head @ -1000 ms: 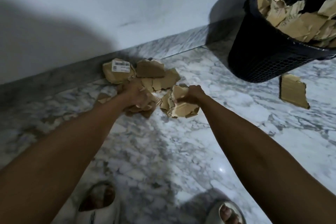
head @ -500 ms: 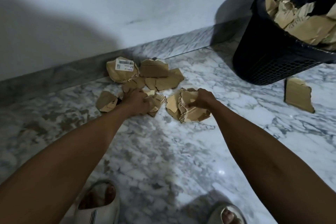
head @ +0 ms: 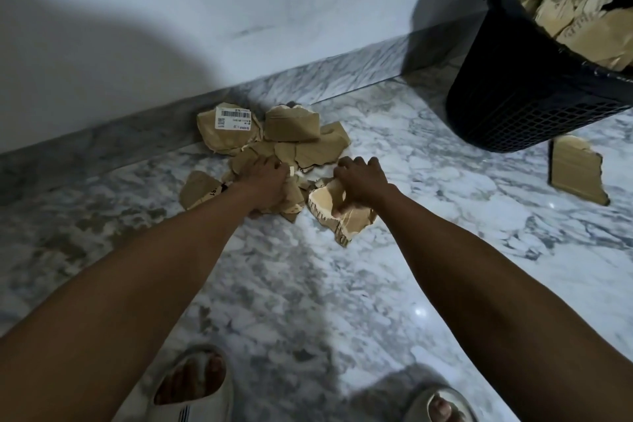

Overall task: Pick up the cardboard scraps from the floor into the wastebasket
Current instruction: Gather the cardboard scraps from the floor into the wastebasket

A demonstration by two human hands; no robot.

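Cardboard scraps (head: 274, 144) are piled at frame centre on the marble floor (head: 428, 202). Some are gripped by the left hand (head: 265, 181), others by the right hand (head: 363, 183). The scrap-filled wastebasket (head: 524, 92) is seen upper right.

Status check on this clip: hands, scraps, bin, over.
Left hand and right hand each grip torn brown cardboard scraps on the floor. Black mesh wastebasket nearly full. One flat piece lies beside it.
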